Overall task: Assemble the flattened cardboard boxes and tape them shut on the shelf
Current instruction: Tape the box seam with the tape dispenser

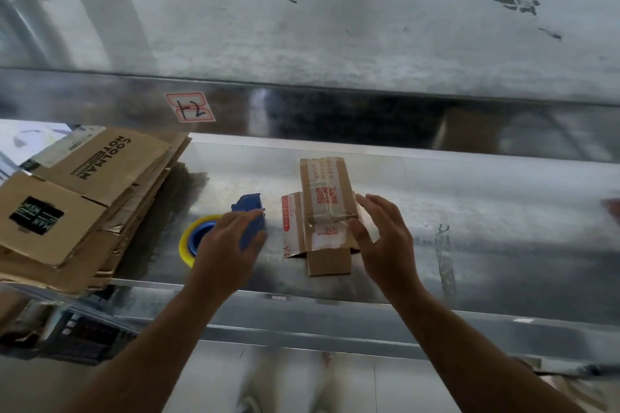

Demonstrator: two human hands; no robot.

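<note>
A small cardboard box (327,191) with clear and red-printed tape on it stands on the metal shelf (469,211), its near flaps folded open. My right hand (382,238) hovers at the box's near right corner, fingers spread, holding nothing. A blue tape dispenser (250,211) with a yellow-rimmed tape roll (189,241) lies left of the box. My left hand (228,245) rests on the dispenser, fingers curled over its blue body.
A stack of flattened cardboard boxes (84,204) lies at the shelf's left end. An upper shelf edge with a red-bordered label (190,107) runs above. Dark crates (84,335) sit below on the left.
</note>
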